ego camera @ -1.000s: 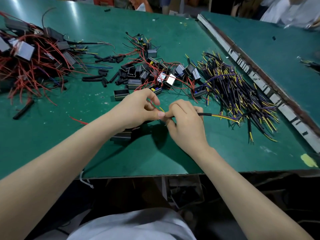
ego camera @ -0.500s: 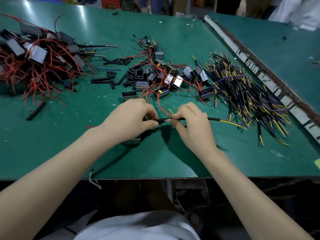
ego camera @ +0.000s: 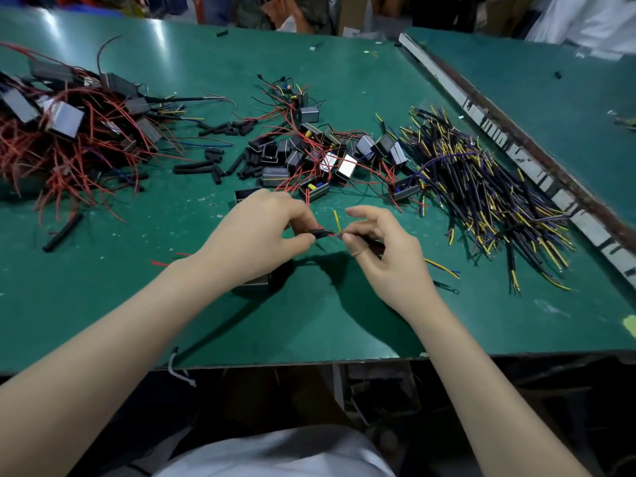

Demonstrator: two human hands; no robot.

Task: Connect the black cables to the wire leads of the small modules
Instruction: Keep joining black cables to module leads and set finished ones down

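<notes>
**Joining one cable to one module lead, held clear of the bench**

Nearest the body, both forearms reach in over the edge of the green table [ego camera: 103, 297]. The left hand [ego camera: 261, 232] pinches a short black sleeve [ego camera: 318, 233] between thumb and fingers, with a red lead emerging at its tip; a small module [ego camera: 256, 282] lies on the mat under that wrist, mostly hidden, and it is probably the one this lead belongs to. The right hand [ego camera: 382, 249] pinches the black cable [ego camera: 370, 241] between thumb and curled lower fingers, forefinger raised free; the cable's yellow and blue tails [ego camera: 442, 266] trail out to the right on the table.

Between the two pinches the bared ends meet, a yellow strand [ego camera: 336, 220] standing up. To do this well, I judge the conductors should lie side by side before any twist, with the yellow strand tucked down so it does not stray. Keep both grips close to the joint; the wires look thin and springy.

Farther out sit the pile of unwired modules [ego camera: 320, 160] with red leads, loose sleeve pieces [ego camera: 206, 165], and the cable heap [ego camera: 481, 187] at right. Finished work appears stacked far left [ego camera: 62, 132].
</notes>
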